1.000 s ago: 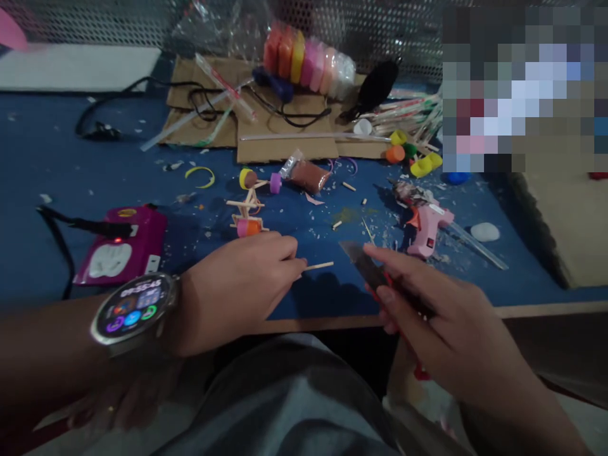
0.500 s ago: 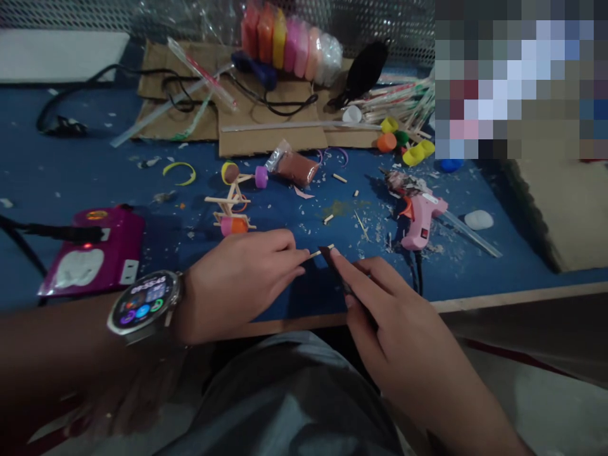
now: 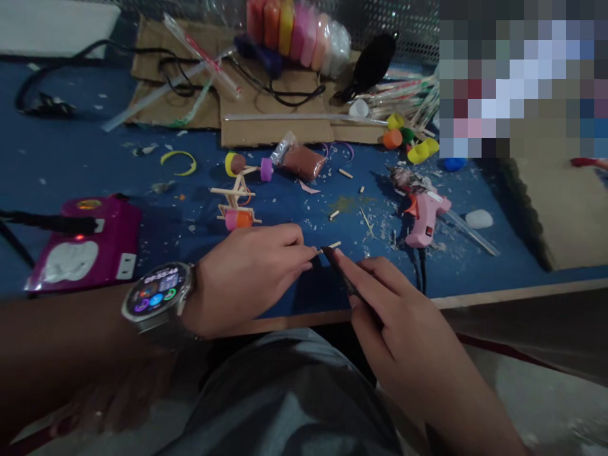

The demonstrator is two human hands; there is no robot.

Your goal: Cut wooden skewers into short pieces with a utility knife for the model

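My left hand (image 3: 251,275), with a smartwatch on the wrist, pinches a thin wooden stick (image 3: 335,244) above the table's near edge. Gripped in my right hand (image 3: 403,323) is a dark knife (image 3: 341,271), its blade lying across the stick just past my left fingertips. Most of the handle is hidden by my fingers. Just beyond my left hand stands a small stick model (image 3: 236,195) with colored round pieces on its ends. A pink glue gun (image 3: 424,220) lies beyond my right hand, a clear glue stick in its back.
A magenta power box (image 3: 88,244) with a plugged-in cord sits at left. Cardboard sheets (image 3: 270,133), straws and packs of colored clay (image 3: 297,31) lie at the back, near a pile of sticks (image 3: 403,98). Bottle caps (image 3: 422,151), a brown clay packet (image 3: 304,161) and scraps are scattered about.
The view has shifted slightly. More of the stick shows beyond the blade, slanting up to the right. Both hands keep their grips and stay close together.
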